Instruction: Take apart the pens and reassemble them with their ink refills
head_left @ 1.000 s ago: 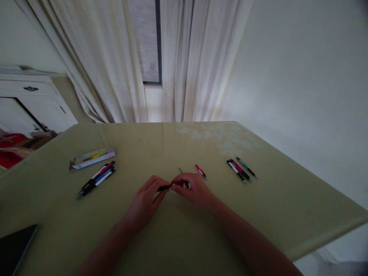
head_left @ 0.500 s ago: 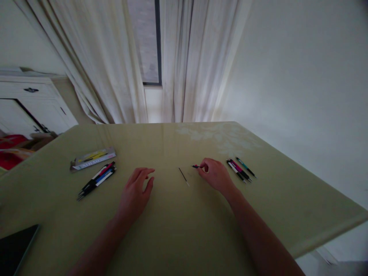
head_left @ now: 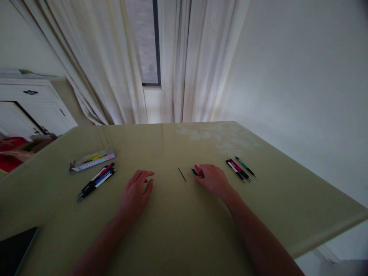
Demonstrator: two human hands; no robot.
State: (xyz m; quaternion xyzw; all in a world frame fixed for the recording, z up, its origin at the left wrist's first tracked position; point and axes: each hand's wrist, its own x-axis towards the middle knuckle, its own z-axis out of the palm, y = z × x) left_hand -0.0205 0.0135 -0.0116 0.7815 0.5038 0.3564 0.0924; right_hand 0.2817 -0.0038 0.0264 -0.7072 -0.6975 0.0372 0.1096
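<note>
My right hand is closed low over the table, its fingertips on small pen parts: a black piece and a pink piece poke out past the fingers, and their other ends are hidden. Just left of them a thin dark pen refill with a pale end lies loose on the cloth. My left hand rests on the table with thumb and fingers apart, holding nothing, some way left of the refill.
Several pens lie bunched at the left, beside a pen box with yellow markings. Right of my right hand lie more pens and a teal pen. A dark flat device sits at the near left corner of the table.
The fingers of my right hand have lowered and turned a little. A pink piece now shows beside the black one. My left hand and the refill stay about where they were.
</note>
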